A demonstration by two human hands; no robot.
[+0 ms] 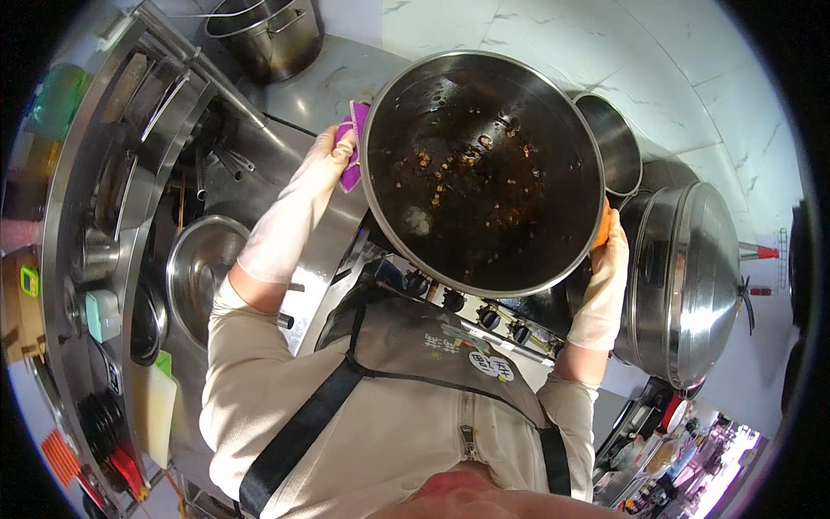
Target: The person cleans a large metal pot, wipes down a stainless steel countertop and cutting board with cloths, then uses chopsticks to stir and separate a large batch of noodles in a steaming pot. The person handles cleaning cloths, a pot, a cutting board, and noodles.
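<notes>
A large stainless steel stockpot (480, 175) is held between both gloved hands, its mouth turned towards me. Dark liquid or residue with light bits lies in it; how deep it is I cannot tell. My left hand (338, 146), in a whitish glove, grips the pot's left side through a purple cloth (353, 162). On the right side, my right hand (609, 237), gloved too, holds the pot through an orange cloth (603, 224). Both hands' far fingertips are partly hidden by the cloths and the pot.
Stove knobs (487, 318) line the front below the pot. A large lidded steamer (687, 279) stands at the right, with a smaller pot (613, 143) behind. Another stockpot (272, 39) sits at the back left. Left are a steel bowl (207, 272) and a metal shelf (55, 233).
</notes>
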